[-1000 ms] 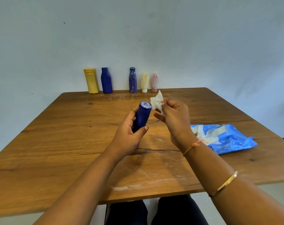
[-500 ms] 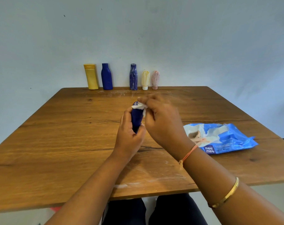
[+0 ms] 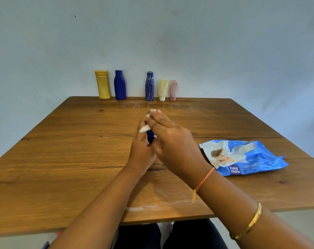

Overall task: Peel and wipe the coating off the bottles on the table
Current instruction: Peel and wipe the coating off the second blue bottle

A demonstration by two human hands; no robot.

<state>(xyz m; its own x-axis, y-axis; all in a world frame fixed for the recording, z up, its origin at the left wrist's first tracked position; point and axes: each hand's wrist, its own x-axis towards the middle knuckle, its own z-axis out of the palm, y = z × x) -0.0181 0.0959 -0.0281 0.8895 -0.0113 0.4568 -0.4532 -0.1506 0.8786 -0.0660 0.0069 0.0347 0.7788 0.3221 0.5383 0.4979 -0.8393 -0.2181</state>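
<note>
Left hand point(image 3: 141, 152) grips one bottle point(image 3: 150, 137); five bottles point(image 3: 149, 86) stand behind.

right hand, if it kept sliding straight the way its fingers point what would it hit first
Past the held blue bottle, the right hand points across the table toward the streaked blue bottle at the wall; likely that first, though depth is unclear.

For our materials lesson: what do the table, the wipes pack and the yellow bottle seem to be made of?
Table: wood or veneer, by its grain, knots and crack; low sheen.
Wipes pack: thin plastic film, glossy and crinkled.
Yellow bottle: probably plastic, smooth and opaque, though the look leaves it open.
</note>
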